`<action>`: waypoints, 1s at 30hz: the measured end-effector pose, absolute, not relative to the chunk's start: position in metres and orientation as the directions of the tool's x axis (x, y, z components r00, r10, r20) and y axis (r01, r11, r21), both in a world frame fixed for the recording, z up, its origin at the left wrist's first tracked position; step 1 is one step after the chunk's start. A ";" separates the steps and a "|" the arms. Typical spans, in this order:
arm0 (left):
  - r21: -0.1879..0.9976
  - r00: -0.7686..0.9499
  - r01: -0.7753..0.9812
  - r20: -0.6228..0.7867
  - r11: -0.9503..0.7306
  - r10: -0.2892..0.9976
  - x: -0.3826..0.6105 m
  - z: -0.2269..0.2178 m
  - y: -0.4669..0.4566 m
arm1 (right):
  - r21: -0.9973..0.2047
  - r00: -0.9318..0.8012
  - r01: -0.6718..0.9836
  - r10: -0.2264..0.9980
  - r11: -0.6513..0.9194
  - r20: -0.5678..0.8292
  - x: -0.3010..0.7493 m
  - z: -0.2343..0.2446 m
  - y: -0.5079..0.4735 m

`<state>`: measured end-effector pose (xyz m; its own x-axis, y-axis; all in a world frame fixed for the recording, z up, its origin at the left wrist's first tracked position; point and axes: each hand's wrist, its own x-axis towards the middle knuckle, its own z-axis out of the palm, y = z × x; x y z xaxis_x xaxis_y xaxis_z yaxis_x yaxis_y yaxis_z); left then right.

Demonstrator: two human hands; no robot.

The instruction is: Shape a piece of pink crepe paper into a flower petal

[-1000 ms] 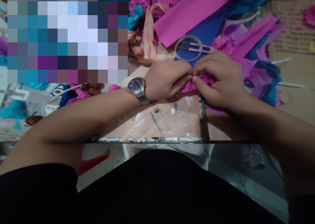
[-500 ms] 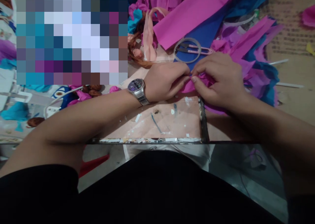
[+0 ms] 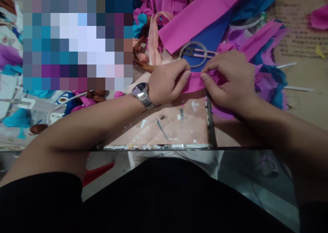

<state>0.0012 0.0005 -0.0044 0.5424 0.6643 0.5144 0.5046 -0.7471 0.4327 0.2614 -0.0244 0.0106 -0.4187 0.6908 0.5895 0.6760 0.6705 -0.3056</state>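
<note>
Between my two hands stretches a strip of magenta crepe paper (image 3: 195,82). My left hand (image 3: 169,79), with a metal watch (image 3: 140,91) on its wrist, pinches the strip's left end. My right hand (image 3: 229,79) grips the strip farther right between thumb and forefinger; part of the paper is hidden behind that hand. Just beyond the fingers lie a clear ring (image 3: 181,55), which looks like a roll of tape, and small thread snips (image 3: 202,52) with pink handles. They rest on blue paper (image 3: 217,31).
A wide pink paper sheet (image 3: 200,17) lies behind the hands. Ruffled pink, purple and blue paper (image 3: 271,79) spreads at right, near white sticks (image 3: 298,88) and printed cardboard (image 3: 302,52). Paper scraps cover the left side. The table edge (image 3: 159,147) runs close to my body.
My hands have moved slightly apart, the left one shifting left. More of the magenta strip now shows between them, drawn out flatter.
</note>
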 end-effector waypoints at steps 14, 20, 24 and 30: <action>0.407 0.620 0.471 0.478 -0.783 0.622 0.002 -0.009 0.004 | -0.298 -0.477 0.721 0.759 0.626 0.443 0.263 0.012 -0.027; 0.459 0.656 0.382 0.477 -0.802 0.585 0.000 -0.018 0.013 | -0.375 -0.476 0.681 0.769 0.629 0.426 0.261 0.012 -0.026; 0.466 0.631 0.397 0.487 -0.791 0.604 -0.002 -0.019 0.011 | -0.390 -0.446 0.686 0.778 0.615 0.443 0.261 0.012 -0.024; 0.440 0.581 0.483 0.485 -0.757 0.653 -0.002 -0.011 0.004 | -0.309 -0.432 0.724 0.755 0.616 0.493 0.265 0.003 -0.014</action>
<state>-0.0022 0.0044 -0.0108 0.5813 0.6532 0.4851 0.4829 -0.7568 0.4405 0.2647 -0.0141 0.0032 -0.4319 0.7554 0.4927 0.7244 0.6160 -0.3094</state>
